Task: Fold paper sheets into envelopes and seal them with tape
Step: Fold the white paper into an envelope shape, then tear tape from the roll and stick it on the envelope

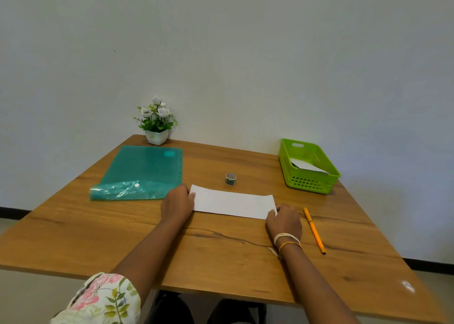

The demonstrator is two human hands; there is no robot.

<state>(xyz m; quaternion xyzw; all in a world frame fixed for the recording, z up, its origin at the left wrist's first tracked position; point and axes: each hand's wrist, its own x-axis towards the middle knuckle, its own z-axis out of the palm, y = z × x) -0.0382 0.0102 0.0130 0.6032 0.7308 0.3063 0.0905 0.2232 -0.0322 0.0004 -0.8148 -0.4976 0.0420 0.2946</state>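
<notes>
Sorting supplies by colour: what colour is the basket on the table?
Bright green basket, clearest in the head view.

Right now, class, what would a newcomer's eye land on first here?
The folded white paper at the table's middle, the left hand and right hand at its ends. Then the bright green basket at the far right corner and the teal plastic folder on the left.

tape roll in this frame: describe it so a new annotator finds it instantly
Start at the wooden table and find the white paper strip held at its ends by the left hand and right hand. Just beyond the strip's far edge, near its middle, stands the tape roll. It is the only small, round thing there, standing alone between the teal folder and green basket.
</notes>
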